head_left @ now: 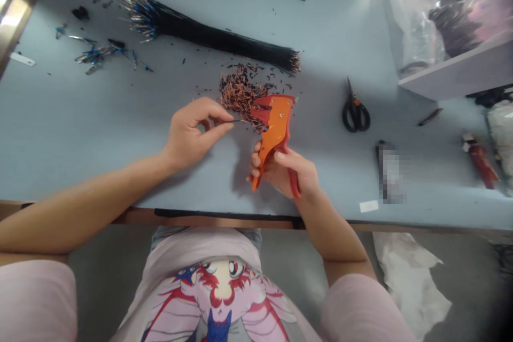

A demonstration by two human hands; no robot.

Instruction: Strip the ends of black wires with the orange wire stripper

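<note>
Between thumb and forefinger, my left hand (pixel 196 131) pinches a thin dark wire (pixel 237 121), whose free end points at the tool's jaws. My right hand (pixel 286 168) is wrapped round the handles of an orange and red wire stripper (pixel 277 120), held jaws up. Just behind the jaws lies a heap of copper strands and black scraps (pixel 238 88). Beyond it stretches a long bundle of black wires (pixel 212 35), with bare copper ends at the right and metal and blue tips at the left.
Black-handled scissors (pixel 356 117), a partly pixelated dark object (pixel 390 171) and a white label (pixel 369 206) lie to the right. Loose blue-tipped connectors (pixel 94 56) lie at the left. A shelf (pixel 452 72) holding plastic bags stands at the back right.
</note>
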